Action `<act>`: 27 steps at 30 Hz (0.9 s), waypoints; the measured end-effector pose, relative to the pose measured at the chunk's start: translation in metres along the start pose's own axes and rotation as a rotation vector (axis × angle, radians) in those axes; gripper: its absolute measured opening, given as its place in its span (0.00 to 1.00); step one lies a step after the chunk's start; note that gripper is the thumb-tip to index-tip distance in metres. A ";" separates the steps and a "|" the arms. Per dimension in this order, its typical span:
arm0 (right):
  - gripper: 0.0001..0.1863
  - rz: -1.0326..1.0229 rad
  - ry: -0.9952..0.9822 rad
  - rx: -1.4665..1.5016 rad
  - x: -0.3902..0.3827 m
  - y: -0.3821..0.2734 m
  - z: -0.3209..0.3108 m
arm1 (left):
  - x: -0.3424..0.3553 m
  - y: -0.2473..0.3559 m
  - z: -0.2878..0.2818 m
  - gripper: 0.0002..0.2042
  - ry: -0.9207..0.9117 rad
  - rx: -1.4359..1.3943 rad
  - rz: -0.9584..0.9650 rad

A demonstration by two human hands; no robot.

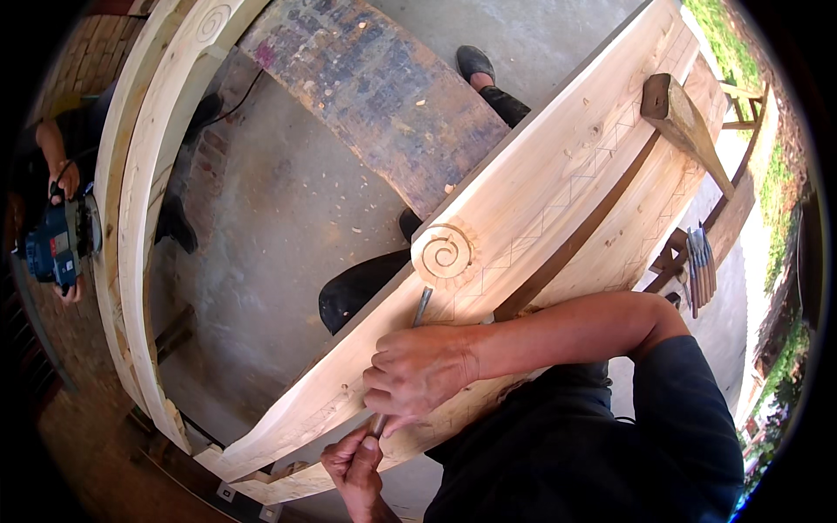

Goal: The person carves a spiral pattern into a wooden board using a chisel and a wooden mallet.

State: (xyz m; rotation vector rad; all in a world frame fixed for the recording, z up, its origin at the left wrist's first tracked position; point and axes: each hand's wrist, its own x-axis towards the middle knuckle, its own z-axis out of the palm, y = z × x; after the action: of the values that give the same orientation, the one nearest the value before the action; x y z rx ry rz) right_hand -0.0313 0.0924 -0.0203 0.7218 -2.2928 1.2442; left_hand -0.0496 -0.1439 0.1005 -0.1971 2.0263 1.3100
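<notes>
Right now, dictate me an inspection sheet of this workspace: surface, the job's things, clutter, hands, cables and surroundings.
Surface: pale wooden beam with zigzag lines and a spiral carving.
Job's things: a chisel, metal end toward the spiral; a wooden mallet lying on the wood; slim hand tools clustered at the right.
Clutter: wood chips scattered on a stained plank and the floor.
Hands: right hand closed around the chisel; left hand gripping its lower end.
Cables: dark cord near the curved timbers.
Surroundings: another person's hand at a blue power tool; grass at right.
</notes>
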 end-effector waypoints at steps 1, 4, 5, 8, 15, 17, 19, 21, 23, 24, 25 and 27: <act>0.27 0.015 0.000 0.008 0.001 0.000 -0.001 | 0.002 0.002 0.002 0.16 0.013 -0.003 0.005; 0.27 0.062 -0.013 0.021 0.003 0.001 -0.002 | 0.011 0.014 0.001 0.15 -0.014 0.022 -0.010; 0.28 0.078 -0.019 0.024 0.005 0.002 -0.002 | 0.015 0.016 -0.003 0.15 -0.034 0.026 -0.010; 0.28 0.125 -0.034 0.045 0.010 0.002 0.000 | 0.028 0.022 -0.015 0.14 -0.092 0.011 -0.024; 0.28 0.140 -0.002 0.030 0.010 0.005 0.003 | 0.040 0.022 -0.018 0.23 -0.120 0.076 0.096; 0.28 0.149 0.004 0.036 0.010 0.005 0.003 | 0.038 0.024 -0.025 0.41 -0.080 0.165 0.155; 0.27 0.153 -0.004 0.035 0.011 0.005 0.002 | 0.043 0.018 -0.029 0.47 0.194 0.046 0.302; 0.27 0.161 -0.016 0.015 0.012 0.005 0.001 | 0.046 0.029 -0.041 0.52 0.326 -0.113 0.329; 0.27 0.160 -0.038 -0.013 0.015 0.003 0.002 | 0.048 0.025 -0.017 0.55 0.250 -0.192 0.335; 0.27 0.168 -0.029 -0.002 0.013 0.002 0.003 | 0.049 0.022 -0.016 0.57 0.082 -0.014 0.362; 0.27 0.169 -0.018 0.003 0.013 0.002 0.003 | 0.051 0.021 -0.015 0.57 0.086 -0.029 0.364; 0.27 0.175 -0.013 0.015 0.011 0.004 0.004 | 0.052 0.021 -0.013 0.57 0.094 -0.059 0.370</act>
State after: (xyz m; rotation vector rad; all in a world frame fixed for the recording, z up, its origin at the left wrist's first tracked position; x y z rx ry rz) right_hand -0.0426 0.0882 -0.0178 0.5453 -2.4025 1.3386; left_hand -0.1041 -0.1325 0.0869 0.0970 2.1757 1.6126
